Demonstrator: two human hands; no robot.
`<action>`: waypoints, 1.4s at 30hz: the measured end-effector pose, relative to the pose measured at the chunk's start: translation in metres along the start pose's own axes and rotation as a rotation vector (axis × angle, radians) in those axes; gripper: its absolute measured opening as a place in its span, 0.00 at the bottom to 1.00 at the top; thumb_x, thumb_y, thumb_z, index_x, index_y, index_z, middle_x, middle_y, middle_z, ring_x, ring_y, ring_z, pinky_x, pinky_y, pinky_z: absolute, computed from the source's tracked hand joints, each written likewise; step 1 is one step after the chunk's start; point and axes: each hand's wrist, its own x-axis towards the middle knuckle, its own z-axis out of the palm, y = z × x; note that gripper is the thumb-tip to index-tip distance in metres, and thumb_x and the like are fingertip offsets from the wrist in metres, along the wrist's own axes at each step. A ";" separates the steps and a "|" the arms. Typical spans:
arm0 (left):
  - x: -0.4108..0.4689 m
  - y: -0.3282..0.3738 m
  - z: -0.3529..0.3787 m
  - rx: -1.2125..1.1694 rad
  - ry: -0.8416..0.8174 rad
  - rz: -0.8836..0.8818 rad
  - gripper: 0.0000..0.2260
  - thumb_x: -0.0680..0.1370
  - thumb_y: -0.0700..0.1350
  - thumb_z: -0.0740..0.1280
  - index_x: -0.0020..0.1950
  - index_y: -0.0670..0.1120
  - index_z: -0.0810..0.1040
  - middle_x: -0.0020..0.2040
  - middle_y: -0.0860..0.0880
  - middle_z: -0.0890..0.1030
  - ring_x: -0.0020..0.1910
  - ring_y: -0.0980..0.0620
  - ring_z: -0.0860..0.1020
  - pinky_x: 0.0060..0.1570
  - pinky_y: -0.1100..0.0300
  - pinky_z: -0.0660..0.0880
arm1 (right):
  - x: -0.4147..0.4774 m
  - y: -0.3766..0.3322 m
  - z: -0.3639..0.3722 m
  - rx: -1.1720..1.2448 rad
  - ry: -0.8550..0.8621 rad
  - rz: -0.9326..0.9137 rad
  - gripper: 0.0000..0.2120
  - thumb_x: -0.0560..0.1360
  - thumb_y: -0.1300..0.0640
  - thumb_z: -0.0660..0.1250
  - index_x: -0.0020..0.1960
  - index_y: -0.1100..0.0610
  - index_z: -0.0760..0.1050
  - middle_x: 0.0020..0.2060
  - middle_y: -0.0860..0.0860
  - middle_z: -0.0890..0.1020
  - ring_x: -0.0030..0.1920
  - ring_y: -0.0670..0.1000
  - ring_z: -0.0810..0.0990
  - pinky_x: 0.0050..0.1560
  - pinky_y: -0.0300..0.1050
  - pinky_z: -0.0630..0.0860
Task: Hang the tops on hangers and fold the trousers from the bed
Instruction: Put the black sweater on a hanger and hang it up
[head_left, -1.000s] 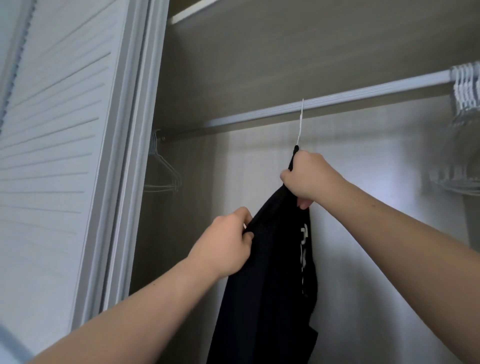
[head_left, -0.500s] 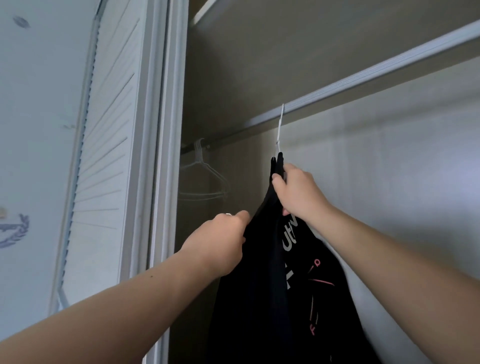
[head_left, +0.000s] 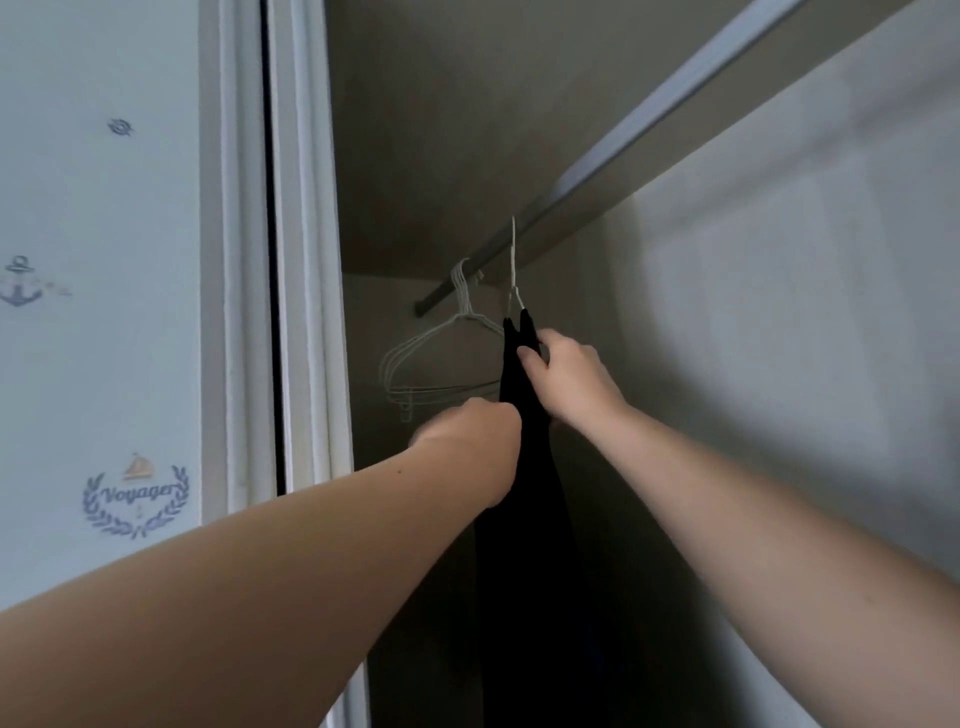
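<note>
Pale wardrobe walls (head_left: 779, 312) enclose a dim recess under a shelf (head_left: 441, 130). The right hand (head_left: 566, 384) pinches the black top (head_left: 524, 519) just below its neck, with the thumb on the near side and the fingers curled round the far side. The left hand (head_left: 478, 436) is blurred, curled against the top's left edge a little lower. Its fingers are hidden, so whether it grips the cloth cannot be told.

The top hangs edge-on as a narrow, dark, plain strip. Two points of cloth stick up at the neck, and the hem runs out of sight below. It hangs on a white wire hanger (head_left: 514, 270), whose hook is over the rail (head_left: 623, 140), near the rail's left end.

Just to the left, a few empty white hangers (head_left: 441, 353) bunch at that end, partly behind the top and the left hand. Further left are the white door frame (head_left: 306, 260) and wallpaper (head_left: 104, 364) printed with an anchor and the word "Voyager".
</note>
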 end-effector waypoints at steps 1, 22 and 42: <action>0.005 -0.002 0.002 0.030 -0.024 -0.033 0.10 0.80 0.34 0.63 0.60 0.41 0.75 0.56 0.41 0.77 0.55 0.41 0.78 0.56 0.47 0.79 | 0.004 0.002 0.009 0.026 -0.017 0.002 0.17 0.83 0.45 0.59 0.65 0.54 0.74 0.53 0.59 0.81 0.51 0.63 0.81 0.46 0.54 0.81; -0.009 -0.014 0.012 0.688 -0.028 -0.133 0.35 0.79 0.61 0.61 0.79 0.42 0.57 0.76 0.39 0.63 0.76 0.35 0.58 0.73 0.35 0.52 | -0.033 0.030 0.027 0.018 -0.111 -0.185 0.28 0.83 0.39 0.52 0.81 0.42 0.49 0.78 0.50 0.61 0.78 0.54 0.56 0.74 0.59 0.60; -0.308 -0.145 0.062 0.226 0.444 0.141 0.36 0.80 0.66 0.53 0.83 0.48 0.53 0.83 0.45 0.52 0.82 0.39 0.48 0.76 0.33 0.53 | -0.294 -0.117 -0.017 -0.291 -0.222 -0.292 0.34 0.77 0.30 0.43 0.80 0.37 0.39 0.81 0.42 0.42 0.81 0.51 0.37 0.76 0.63 0.40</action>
